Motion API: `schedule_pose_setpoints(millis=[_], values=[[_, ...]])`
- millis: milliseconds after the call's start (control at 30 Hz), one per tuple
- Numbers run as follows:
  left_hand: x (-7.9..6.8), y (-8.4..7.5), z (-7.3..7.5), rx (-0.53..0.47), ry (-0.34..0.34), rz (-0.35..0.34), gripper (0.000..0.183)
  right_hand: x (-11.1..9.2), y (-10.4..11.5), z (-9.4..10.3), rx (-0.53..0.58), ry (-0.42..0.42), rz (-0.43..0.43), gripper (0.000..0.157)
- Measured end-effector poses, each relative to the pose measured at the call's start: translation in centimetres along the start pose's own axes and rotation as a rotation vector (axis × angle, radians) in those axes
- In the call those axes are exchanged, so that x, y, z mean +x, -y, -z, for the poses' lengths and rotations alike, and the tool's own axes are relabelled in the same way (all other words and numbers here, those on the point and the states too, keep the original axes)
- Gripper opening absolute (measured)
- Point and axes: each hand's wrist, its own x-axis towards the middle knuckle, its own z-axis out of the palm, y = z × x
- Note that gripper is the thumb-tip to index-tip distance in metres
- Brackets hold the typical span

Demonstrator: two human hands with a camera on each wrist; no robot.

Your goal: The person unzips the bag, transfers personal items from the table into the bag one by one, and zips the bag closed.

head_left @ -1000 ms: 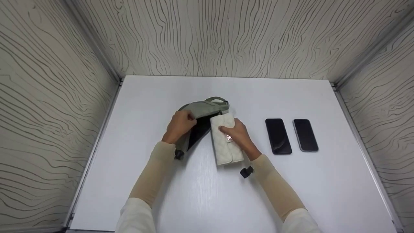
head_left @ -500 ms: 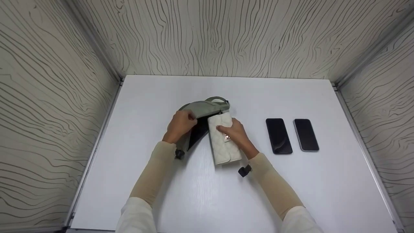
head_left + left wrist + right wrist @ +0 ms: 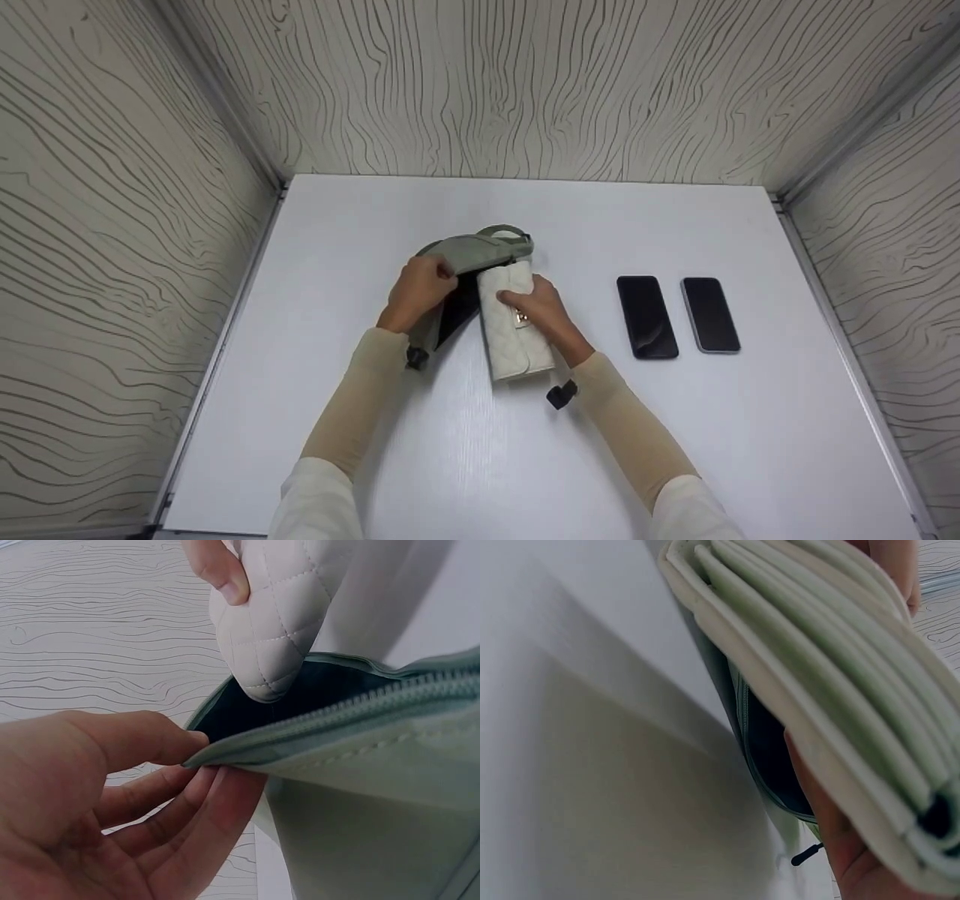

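Observation:
A green zippered bag (image 3: 472,251) stands on the white table, its dark mouth spread apart. My left hand (image 3: 420,289) pinches the bag's zippered edge (image 3: 330,724) between thumb and fingers. My right hand (image 3: 541,309) grips a cream quilted wallet (image 3: 504,337) with a metal clasp, thumb across its front. In the left wrist view one corner of the wallet (image 3: 274,637) dips into the bag's opening. The right wrist view looks along the wallet's layered compartments (image 3: 832,682), with the bag's dark interior (image 3: 772,750) behind it.
Two dark smartphones, a black one (image 3: 647,316) and a silver-edged one (image 3: 710,315), lie side by side on the table (image 3: 787,420) to the right. Wood-patterned panels (image 3: 480,90) wall in the back and both sides. A black zipper pull (image 3: 806,855) hangs at the bag's end.
The right hand has carried the wallet slightly left, closer over the bag's opening. The left hand keeps its pinch on the bag's edge, and the phones lie where they were.

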Motion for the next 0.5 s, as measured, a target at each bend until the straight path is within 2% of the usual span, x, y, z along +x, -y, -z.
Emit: schedule_pose_setpoints(millis=[167, 500], values=[[0.07, 0.11, -0.12, -0.010, 0.006, 0.003, 0.014, 0.12, 0.05, -0.40, 0.005, 0.014, -0.009, 0.054], [0.18, 0.13, -0.16, -0.025, 0.025, -0.001, 0.019, 0.39, -0.01, -1.01, 0.066, 0.049, 0.017, 0.043]])
